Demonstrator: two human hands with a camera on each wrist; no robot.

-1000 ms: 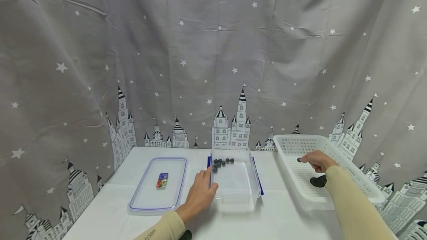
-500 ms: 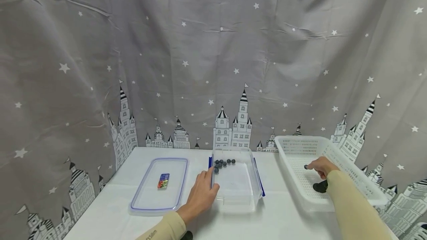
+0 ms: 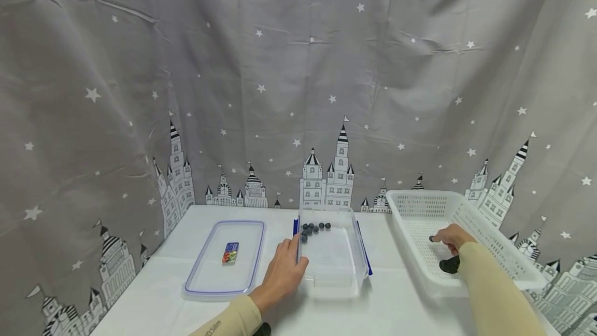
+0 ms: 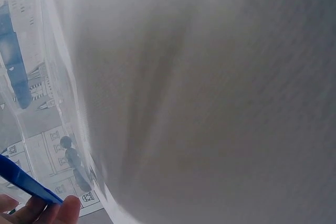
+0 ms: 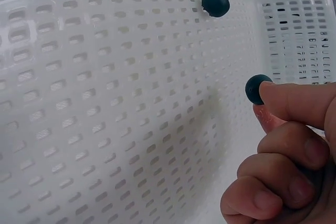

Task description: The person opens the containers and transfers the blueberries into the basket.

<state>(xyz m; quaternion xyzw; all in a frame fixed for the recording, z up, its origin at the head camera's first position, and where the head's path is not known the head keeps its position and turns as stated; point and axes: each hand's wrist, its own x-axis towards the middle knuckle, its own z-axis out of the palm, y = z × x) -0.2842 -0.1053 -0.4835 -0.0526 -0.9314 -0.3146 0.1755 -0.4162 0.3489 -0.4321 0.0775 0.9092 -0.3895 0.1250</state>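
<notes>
As the right wrist view shows, a dark blue ball [image 5: 254, 89] is pinched between the thumb and forefinger of the right hand [image 5: 283, 156], whose other fingers fold toward the palm. Ball and hand lie inside a white perforated basket [image 3: 417, 224], short of its back edge; whether the ball touches the basket floor cannot be told. A second ball [image 5: 215, 3] sits just beside one side wall of the basket, apart from the hand. From the head, the right sleeve [image 3: 496, 294] and a black wrist device [image 3: 449, 265] cover part of the basket floor and its near right corner.

Left of the basket, across a strip of table [image 3: 382, 294], stands a clear container [image 3: 333, 253], with a blue clip [image 3: 365, 248] along its right side and another [image 3: 296, 227] along its left. Dark balls [image 3: 315, 229] cluster in its back left corner. The left hand [image 3: 282, 268] grips the container's left edge with bent fingers, covering part of that wall.

Further left, a clear lid [image 3: 247, 266] with a blue-lined rim lies flat near the table's left edge, bearing a coloured label [image 3: 230, 253]. Behind the table's back edge hangs a grey curtain [image 3: 261, 66] printed with stars and castles.
</notes>
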